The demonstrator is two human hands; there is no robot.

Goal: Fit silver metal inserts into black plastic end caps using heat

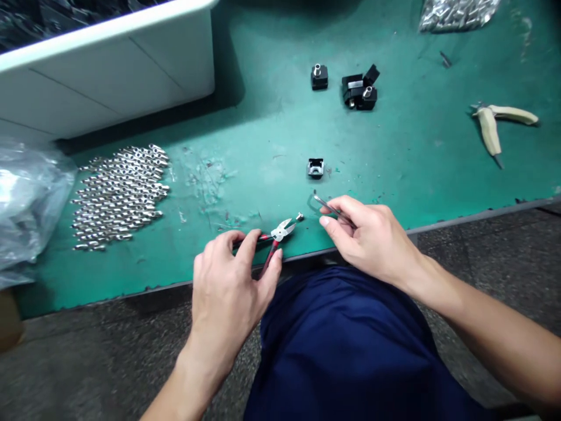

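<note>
Near the front edge of the bench, my left hand (232, 269) has its fingers and thumb closed around the spread red handles of the diagonal cutters (281, 230). The jaws are parted and point right. Right by their tips is a small metal piece (300, 216); whether they touch it I cannot tell. Between the thumb and fingers of my right hand (372, 234) is a thin metal tool with a bent tip (324, 203), pointing up and left. Just beyond both hands sits a small open black housing (315, 168) with metal inside.
Rows of metal connectors (118, 196) lie at left, beside a clear plastic bag (30, 204). A white bin (131, 76) stands behind them. Black assembled parts (319, 77) sit farther back. Cream-handled pliers (491, 123) and a bag of metal parts (458, 13) are at right.
</note>
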